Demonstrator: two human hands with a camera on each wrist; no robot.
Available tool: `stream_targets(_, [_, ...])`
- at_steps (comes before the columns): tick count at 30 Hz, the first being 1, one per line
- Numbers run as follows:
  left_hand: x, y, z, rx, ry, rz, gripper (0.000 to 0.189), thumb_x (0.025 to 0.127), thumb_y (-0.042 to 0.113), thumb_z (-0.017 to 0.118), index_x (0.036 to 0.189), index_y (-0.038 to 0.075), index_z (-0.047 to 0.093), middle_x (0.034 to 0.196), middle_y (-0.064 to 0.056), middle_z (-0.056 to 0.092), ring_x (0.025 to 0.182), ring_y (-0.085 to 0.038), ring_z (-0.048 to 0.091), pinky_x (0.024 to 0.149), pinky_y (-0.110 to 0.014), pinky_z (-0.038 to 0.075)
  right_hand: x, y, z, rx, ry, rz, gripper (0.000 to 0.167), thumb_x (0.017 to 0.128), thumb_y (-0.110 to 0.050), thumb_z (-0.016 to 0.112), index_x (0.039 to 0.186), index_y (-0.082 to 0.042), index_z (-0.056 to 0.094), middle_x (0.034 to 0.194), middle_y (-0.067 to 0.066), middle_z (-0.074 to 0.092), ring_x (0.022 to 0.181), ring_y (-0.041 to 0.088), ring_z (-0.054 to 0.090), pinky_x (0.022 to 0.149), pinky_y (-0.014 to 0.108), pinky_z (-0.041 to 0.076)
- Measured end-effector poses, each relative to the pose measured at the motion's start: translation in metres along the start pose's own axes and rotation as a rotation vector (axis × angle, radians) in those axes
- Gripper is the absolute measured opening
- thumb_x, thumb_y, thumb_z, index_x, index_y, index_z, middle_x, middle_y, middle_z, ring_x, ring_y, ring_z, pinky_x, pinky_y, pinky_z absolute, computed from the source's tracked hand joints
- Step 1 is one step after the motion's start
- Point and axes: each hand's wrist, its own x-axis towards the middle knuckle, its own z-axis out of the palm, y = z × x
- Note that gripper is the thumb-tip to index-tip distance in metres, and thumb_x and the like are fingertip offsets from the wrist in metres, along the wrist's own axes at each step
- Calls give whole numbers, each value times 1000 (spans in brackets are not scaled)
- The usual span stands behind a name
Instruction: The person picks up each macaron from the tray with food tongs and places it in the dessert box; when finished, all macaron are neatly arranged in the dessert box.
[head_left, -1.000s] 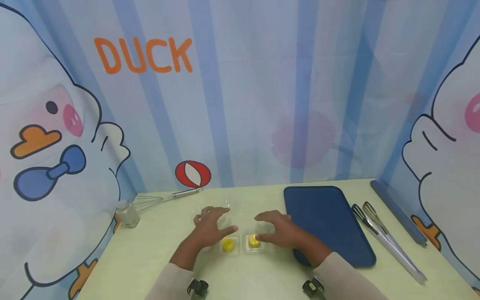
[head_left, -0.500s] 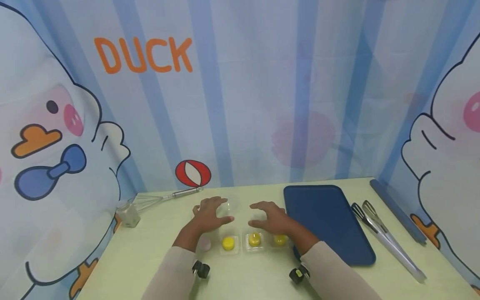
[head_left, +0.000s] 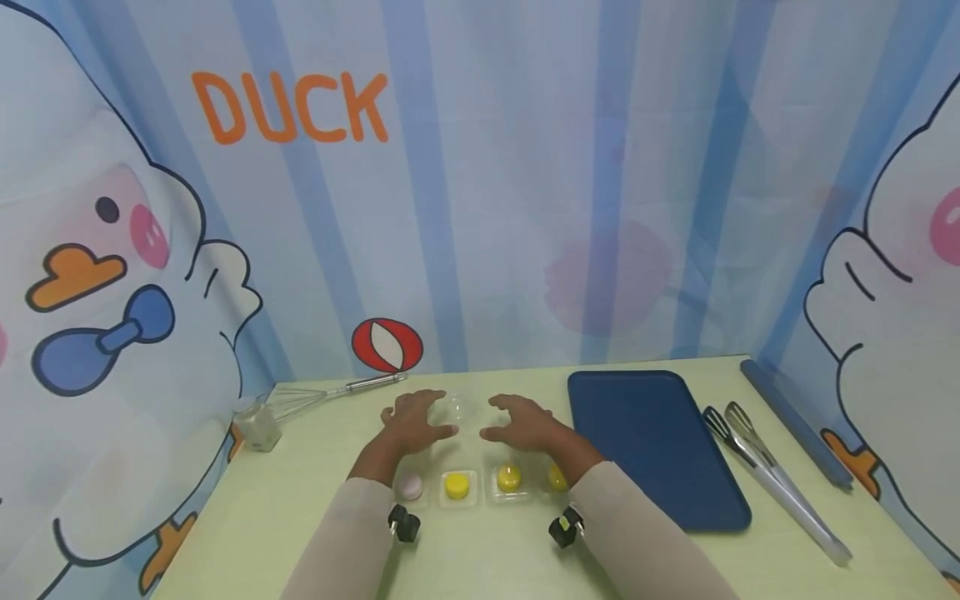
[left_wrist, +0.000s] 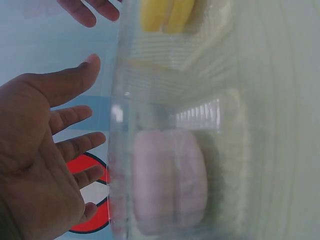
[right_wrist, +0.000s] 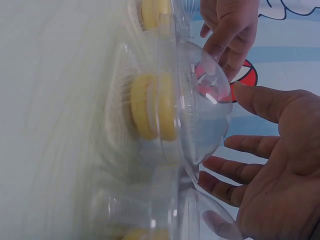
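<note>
Several macarons in small clear plastic trays stand in a row in the head view. A lilac macaron (head_left: 410,485) is at the left, beside a yellow macaron (head_left: 457,486). To their right, another yellow macaron (head_left: 508,477) sits under a clear dome lid (right_wrist: 205,100). My right forearm partly hides one more yellow macaron (head_left: 557,477). Beyond the row, my left hand (head_left: 411,422) and right hand (head_left: 523,422) face each other, fingers spread and holding nothing. A faint clear plastic dome (head_left: 456,408) lies on the table between and behind them, nearest the left fingertips.
A blue tray (head_left: 656,450) lies to the right, with metal tongs (head_left: 780,483) beside it and a dark grey roll (head_left: 797,425) along the table's right edge. At the back left are a whisk (head_left: 330,396) and a grey block (head_left: 258,427). A printed curtain surrounds the table.
Both hands have moved away from the macaron row toward the back of the table. My right hand has also shifted left, nearer the left one. The macarons stay in place.
</note>
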Motion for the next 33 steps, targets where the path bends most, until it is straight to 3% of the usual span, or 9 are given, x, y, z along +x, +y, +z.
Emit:
stream_targets(5, [4, -4, 0, 1, 0, -13, 75, 97, 39, 81, 161, 13, 53, 164, -18, 54, 154, -50, 37, 124, -79, 21, 9, -1, 2, -16, -34, 44, 75, 103, -42, 73, 164, -7, 47, 166, 21, 52, 156, 45, 47, 127, 80, 25])
stream_targets(11, [7, -5, -1, 4, -18, -32, 76, 98, 38, 80, 163, 13, 50, 165, -20, 53, 155, -52, 36, 125, -80, 19, 18, 1, 8, 10, -78, 12, 80, 104, -39, 72, 167, -2, 40, 168, 26, 47, 158, 45, 44, 130, 62, 37])
stream_targets(22, [14, -5, 7, -18, 2, -38, 75, 99, 36, 81, 164, 16, 50, 158, -17, 61, 153, -49, 37, 124, -79, 19, 25, -1, 17, 34, -88, 13, 85, 104, -38, 73, 170, -2, 33, 172, 24, 43, 161, 44, 40, 133, 60, 34])
stream_targets(33, [15, 2, 7, -5, 2, -55, 81, 91, 25, 90, 162, 15, 51, 146, -13, 70, 149, -46, 45, 124, -78, 21, 25, -1, 16, 9, -81, 21, 84, 104, -38, 72, 169, 0, 34, 168, 25, 48, 159, 43, 44, 131, 60, 37])
